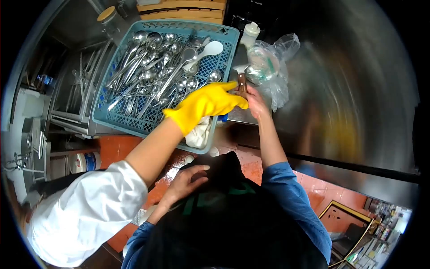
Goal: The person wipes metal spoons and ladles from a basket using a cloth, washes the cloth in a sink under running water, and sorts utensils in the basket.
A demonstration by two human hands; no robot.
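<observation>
My right hand (258, 104) is closed around the lower part of a tool with a riveted brown wooden handle (242, 82). A short piece of pale metal shows at its top, but I cannot tell its kind. Another person's hand in a yellow rubber glove (206, 104), with a white sleeve, reaches in from the left and touches the same handle. Low in front of the black apron, my left hand (186, 184) holds nothing, its fingers apart. Beside the gloved hand, a blue-green plastic basket (107, 120) holds several metal spoons and ladles (143, 71) and a white rice paddle (210, 50).
A clear plastic bag (280, 67) and a white-capped bottle (251, 33) lie right of the basket, on the steel counter (371, 89). A white cloth (198, 134) sits in the basket's near corner. A wooden rack (181, 11) stands behind.
</observation>
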